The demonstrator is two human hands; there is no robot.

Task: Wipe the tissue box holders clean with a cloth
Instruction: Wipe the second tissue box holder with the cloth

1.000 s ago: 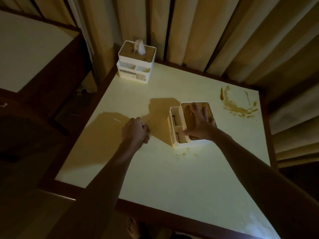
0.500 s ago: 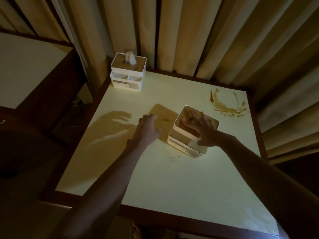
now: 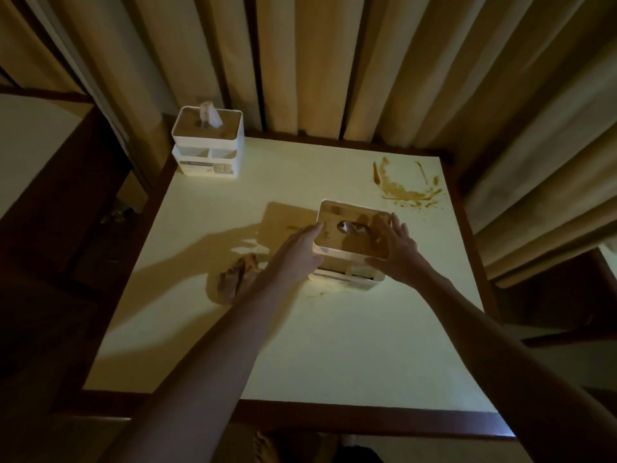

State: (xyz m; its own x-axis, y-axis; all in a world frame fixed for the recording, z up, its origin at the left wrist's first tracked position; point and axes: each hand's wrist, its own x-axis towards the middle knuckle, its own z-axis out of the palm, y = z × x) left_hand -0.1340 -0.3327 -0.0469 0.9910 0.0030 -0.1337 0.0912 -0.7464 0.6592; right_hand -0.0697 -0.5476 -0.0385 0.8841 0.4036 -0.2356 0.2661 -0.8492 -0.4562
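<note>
Near holder: the tissue box holder [image 3: 350, 242] stands upright near the middle of the table [image 3: 334, 355], a white body with a wood-coloured lid and an oval slot on top.
Far holder: a second holder [image 3: 207, 145] sits at the far left corner, well apart, with a tissue [image 3: 208, 115] standing out of its slot.
Cloth: a crumpled brownish cloth [image 3: 235, 279] lies on the table just left of the person's left forearm; no hand holds it.
Left hand: the left hand [image 3: 297, 252] rests with straight fingers against the near holder's left side, fingertips reaching the lid's edge.
Right hand: the right hand [image 3: 394, 252] lies flat against the right side with fingers spread, thumb low on the near face. Neither hand is curled round the box; they bracket it with fingers apart.
Handling: the holder looks like a light, stiff plastic shell, likely smooth and a bit slippery, and probably easy to slide or tip when rubbed.
Lid: it appears to be a separate panel, so lifting by the top could pull it loose.
Where to hold: the two side walls, low down, seem the safest grip, one hand steadying while the other wipes.
Dirt: brown marks show on the lid, small flecks lie by the holder's near base, and a larger brown spill [image 3: 405, 188] lies at the table's far right.
</note>
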